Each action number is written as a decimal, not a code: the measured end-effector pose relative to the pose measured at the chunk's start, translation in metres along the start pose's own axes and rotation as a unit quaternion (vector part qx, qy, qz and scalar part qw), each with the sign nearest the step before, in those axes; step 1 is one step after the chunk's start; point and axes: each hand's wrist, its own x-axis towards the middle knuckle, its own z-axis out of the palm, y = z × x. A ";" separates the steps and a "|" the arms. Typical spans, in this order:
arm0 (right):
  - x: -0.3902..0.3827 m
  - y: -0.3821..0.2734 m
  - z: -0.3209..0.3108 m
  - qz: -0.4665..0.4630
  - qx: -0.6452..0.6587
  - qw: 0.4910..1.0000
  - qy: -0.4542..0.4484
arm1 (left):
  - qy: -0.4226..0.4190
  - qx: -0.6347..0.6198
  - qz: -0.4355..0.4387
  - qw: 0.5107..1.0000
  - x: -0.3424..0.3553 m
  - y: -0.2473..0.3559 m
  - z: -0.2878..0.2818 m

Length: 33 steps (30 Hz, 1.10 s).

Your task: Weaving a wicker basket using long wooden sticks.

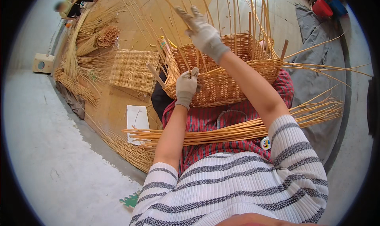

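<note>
On my lap rests a rectangular wicker basket [237,83], partly woven, with many long upright rods rising from its walls. Wooden stakes stand at its corners. My left hand [187,86], in a pale work glove with a grey cuff, is closed on the near left rim, thumb up against the rods there. My right hand [204,33], gloved the same way, is raised over the basket's left part with its fingers stretched out and apart. A long rod passes beside those fingers; whether they touch it is hard to tell. My right forearm covers part of the near rim.
A bundle of rods [221,133] lies across my lap beside a small round tape measure [265,143]. Left are a woven panel [132,71], a white board [137,123] and heaps of straw-coloured rods [85,64]. A red tub [322,7] stands far right; a person [70,7] is far left.
</note>
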 end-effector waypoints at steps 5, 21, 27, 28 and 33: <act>-0.117 0.050 -0.039 0.038 0.514 0.849 0.120 | 0.017 -0.045 -0.082 0.995 0.000 0.006 -0.022; -0.105 0.085 -0.056 0.136 0.410 0.895 0.112 | -0.078 0.081 0.013 0.994 0.011 0.028 0.079; -0.093 0.118 -0.062 -0.006 0.705 0.706 0.067 | -0.014 0.060 -0.039 0.997 0.004 0.046 0.079; -0.139 0.139 -0.058 0.066 0.644 0.744 0.164 | -0.001 0.101 -0.033 0.994 0.003 0.050 0.086; -0.235 0.176 -0.096 0.329 0.567 0.715 0.242 | -0.034 -0.055 0.036 0.997 0.011 0.025 0.091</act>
